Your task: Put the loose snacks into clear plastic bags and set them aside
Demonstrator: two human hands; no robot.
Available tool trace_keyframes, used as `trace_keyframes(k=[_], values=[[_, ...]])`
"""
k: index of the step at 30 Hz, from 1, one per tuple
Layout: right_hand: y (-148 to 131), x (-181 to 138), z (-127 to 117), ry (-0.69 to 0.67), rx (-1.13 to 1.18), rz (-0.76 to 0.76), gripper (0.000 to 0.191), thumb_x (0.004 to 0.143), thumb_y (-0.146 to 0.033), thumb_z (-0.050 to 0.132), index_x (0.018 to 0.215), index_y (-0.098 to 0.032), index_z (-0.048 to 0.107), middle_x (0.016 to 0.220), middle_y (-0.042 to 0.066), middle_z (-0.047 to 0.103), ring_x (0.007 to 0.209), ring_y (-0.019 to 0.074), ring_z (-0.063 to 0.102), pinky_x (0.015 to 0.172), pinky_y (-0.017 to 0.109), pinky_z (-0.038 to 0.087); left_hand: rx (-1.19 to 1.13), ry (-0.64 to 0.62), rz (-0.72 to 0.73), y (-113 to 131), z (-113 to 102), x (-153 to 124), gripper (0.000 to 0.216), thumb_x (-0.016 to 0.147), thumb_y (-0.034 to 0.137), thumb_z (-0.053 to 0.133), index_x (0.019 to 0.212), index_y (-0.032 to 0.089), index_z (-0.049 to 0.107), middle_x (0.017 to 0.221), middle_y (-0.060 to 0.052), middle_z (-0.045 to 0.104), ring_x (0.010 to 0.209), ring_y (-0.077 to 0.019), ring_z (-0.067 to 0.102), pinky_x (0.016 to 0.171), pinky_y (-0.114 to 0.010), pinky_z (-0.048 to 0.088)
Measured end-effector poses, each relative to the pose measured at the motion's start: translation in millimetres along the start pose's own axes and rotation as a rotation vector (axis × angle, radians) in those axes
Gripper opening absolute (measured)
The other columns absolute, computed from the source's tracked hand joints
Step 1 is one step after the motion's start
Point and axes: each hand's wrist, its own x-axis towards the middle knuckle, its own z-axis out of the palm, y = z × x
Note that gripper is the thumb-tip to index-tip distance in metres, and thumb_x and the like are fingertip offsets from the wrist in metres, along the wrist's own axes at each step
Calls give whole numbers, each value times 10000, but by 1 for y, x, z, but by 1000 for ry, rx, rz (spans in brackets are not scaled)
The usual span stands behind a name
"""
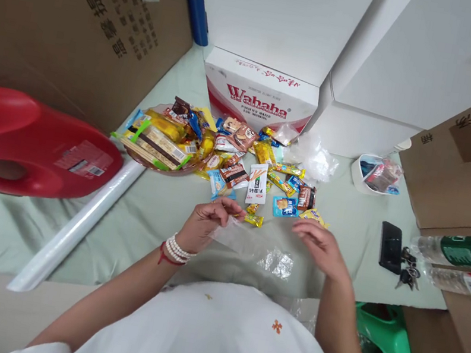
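My left hand (pixel 208 221), with a beaded bracelet at the wrist, pinches the edge of a clear plastic bag (pixel 254 251). The bag stretches out to the right, low over the cloth. My right hand (pixel 320 248) is open, its fingers extended toward the left, past the bag's far end and just in front of a yellow packet (pixel 314 215). Beyond both hands lies a loose pile of wrapped snacks, among them a white packet (pixel 257 184), a blue packet (pixel 285 206) and a brown packet (pixel 234 174). Left of the pile, a plate (pixel 168 169) is heaped with more wrapped snacks.
A red jug (pixel 38 137) and a plastic roll (pixel 77 228) are at left. Behind stands a Wahaha carton (pixel 261 93); crumpled clear bags (pixel 315 158) lie before it. To the right are a white tub (pixel 364 180), a phone (pixel 390 246), keys (pixel 409 271) and bottles (pixel 467 251).
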Motion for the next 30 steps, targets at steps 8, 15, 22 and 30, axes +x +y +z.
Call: trace_keyframes(k=[8, 15, 22, 30], values=[[-1, 42, 103, -339, 296, 130, 372, 878, -564, 710, 868, -195, 756, 731, 1, 649, 627, 129, 524, 577, 238, 412, 157, -53, 37, 9, -4, 2, 305, 721, 333, 892, 555, 187, 682, 1123, -101, 666, 1074, -275, 687, 995, -485, 579], [-10, 36, 109, 40, 127, 163, 283, 899, -460, 671, 811, -195, 714, 713, -6, 582, 620, 130, 469, 593, 257, 363, 447, 593, 132, 3, -32, -16, 335, 703, 385, 869, 935, 216, 696, 938, -13, 639, 817, -133, 598, 688, -216, 516], [-32, 32, 130, 204, 159, 158, 266, 885, -466, 710, 820, -209, 736, 704, -1, 586, 617, 137, 464, 594, 272, 373, 283, 132, -204, -5, 21, -23, 407, 786, 569, 780, 894, 189, 684, 844, -22, 655, 771, -159, 593, 607, -239, 482], [-20, 26, 123, 282, 665, 396, 412, 746, -569, 825, 787, -207, 633, 643, -46, 483, 540, 100, 349, 503, 242, 292, 19, 206, -250, -20, 19, -11, 397, 691, 493, 886, 806, 177, 675, 856, -3, 651, 809, -139, 597, 776, -301, 538]])
